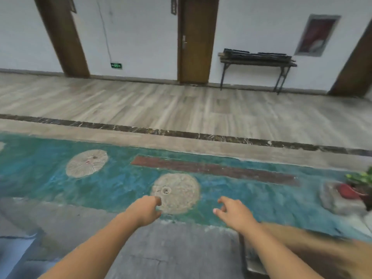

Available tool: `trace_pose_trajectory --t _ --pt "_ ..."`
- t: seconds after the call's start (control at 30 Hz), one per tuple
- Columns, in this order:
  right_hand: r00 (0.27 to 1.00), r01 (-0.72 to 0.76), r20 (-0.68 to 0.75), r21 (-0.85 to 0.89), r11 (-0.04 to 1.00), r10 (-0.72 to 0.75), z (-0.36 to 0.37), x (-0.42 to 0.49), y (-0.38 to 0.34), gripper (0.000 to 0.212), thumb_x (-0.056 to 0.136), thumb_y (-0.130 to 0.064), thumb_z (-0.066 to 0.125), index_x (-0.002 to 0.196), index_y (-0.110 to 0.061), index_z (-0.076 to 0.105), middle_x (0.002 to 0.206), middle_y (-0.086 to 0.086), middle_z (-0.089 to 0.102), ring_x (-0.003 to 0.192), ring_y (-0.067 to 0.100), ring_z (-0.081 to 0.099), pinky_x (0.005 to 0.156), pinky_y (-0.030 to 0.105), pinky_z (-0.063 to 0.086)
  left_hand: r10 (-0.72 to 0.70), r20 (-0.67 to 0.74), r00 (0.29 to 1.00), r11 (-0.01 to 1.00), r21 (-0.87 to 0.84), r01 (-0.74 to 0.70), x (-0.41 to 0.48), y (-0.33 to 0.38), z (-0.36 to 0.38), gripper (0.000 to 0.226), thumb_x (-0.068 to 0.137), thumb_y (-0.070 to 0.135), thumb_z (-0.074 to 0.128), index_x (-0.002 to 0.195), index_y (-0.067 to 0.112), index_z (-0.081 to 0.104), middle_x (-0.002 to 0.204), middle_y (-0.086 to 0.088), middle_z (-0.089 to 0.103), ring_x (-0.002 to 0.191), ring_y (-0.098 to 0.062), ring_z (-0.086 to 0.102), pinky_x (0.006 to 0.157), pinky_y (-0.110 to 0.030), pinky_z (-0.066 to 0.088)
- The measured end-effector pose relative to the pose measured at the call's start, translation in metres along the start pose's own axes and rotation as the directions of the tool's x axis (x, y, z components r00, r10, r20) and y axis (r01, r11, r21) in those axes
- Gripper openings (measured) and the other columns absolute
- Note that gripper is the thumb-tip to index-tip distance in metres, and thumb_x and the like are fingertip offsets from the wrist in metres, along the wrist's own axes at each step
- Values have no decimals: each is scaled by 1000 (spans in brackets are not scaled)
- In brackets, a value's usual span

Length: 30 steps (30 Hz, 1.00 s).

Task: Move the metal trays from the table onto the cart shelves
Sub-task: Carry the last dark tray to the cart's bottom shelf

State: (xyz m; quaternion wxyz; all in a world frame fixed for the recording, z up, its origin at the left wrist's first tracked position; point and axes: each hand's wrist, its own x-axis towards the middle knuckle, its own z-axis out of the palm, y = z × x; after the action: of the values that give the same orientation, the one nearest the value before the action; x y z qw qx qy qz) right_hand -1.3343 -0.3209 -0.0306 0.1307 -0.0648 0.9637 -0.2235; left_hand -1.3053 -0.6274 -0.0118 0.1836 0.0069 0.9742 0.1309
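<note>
From the head view, the floor in front is wide and free for walking. Near the feet it is grey stone point(161, 254), then comes a teal painted band point(120, 182) with two pale round patterns and a red-brown stripe point(213, 170). Behind this, a dark marble line point(181, 134) crosses the wood-pattern floor point(141, 101) up to the white wall with brown doors point(194, 41).

At the right edge a potted plant point(360, 184) stands on a stone. At the lower right, a blurred brown surface point(314, 250) with a dark edge lies under the right forearm.

A narrow table point(257, 64) stands against the far wall, well apart from the person. Dark flat things point(255, 55) lie stacked on it; if these are the metal trays, I cannot tell.

The left hand point(146, 210) and the right hand point(234, 213) reach forward, near each other, fingers loosely bent, and they hold nothing.
</note>
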Motion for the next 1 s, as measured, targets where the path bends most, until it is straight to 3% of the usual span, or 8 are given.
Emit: trace_pose_trajectory --t 0.2,0.33,0.43,0.6,0.73,0.87,1.0 --pt "915 -357 -147 142 923 377 -46 -91 140 48 85 -54 58 123 -24 59 111 0 69 111 23 61 90 33 48 340 84 937 929 123 -349 67 162 19 40 95 36 53 129 16 55 127 -8 64 117 -28 58 94 -34 46" --pt "777 -541 -198 275 795 597 -51 -155 197 51 82 -57 59 119 -22 61 100 -4 71 100 20 65 82 32 49 537 171 826 809 174 -561 89 253 45 38 92 36 56 125 16 58 124 -7 66 119 -28 58 93 -34 46" --pt "648 -635 -233 359 684 725 -46 -205 220 46 83 -57 57 116 -25 61 102 -5 71 102 19 65 80 30 48 645 259 719 701 174 -692 96 309 64 34 90 39 56 118 21 60 117 -6 68 115 -29 60 90 -35 50" --pt "391 -743 -224 495 450 893 -25 -292 225 44 85 -56 57 114 -24 62 108 -2 68 107 22 63 80 31 47 791 384 476 459 141 -877 87 394 93 32 88 34 52 113 16 63 113 -11 69 110 -31 61 88 -36 50" --pt "196 -785 -215 550 284 957 -8 -359 216 44 86 -55 56 114 -21 61 112 2 69 106 24 62 84 33 48 866 428 258 225 127 -966 56 449 117 29 88 43 54 105 21 62 103 -6 71 105 -29 62 87 -35 48" --pt "18 -766 -191 628 137 981 12 -422 202 44 87 -52 58 117 -19 62 104 1 70 102 23 63 76 28 44 866 474 159 133 87 -987 11 492 147 28 89 45 55 108 25 62 110 1 69 110 -24 62 77 -29 44" --pt "-99 -731 -140 682 23 985 25 -482 205 43 88 -51 59 117 -20 61 100 -1 69 97 22 64 80 29 47 833 549 69 91 -14 -996 -36 531 178 30 89 42 57 109 20 62 100 -2 70 100 -24 66 86 -37 52"
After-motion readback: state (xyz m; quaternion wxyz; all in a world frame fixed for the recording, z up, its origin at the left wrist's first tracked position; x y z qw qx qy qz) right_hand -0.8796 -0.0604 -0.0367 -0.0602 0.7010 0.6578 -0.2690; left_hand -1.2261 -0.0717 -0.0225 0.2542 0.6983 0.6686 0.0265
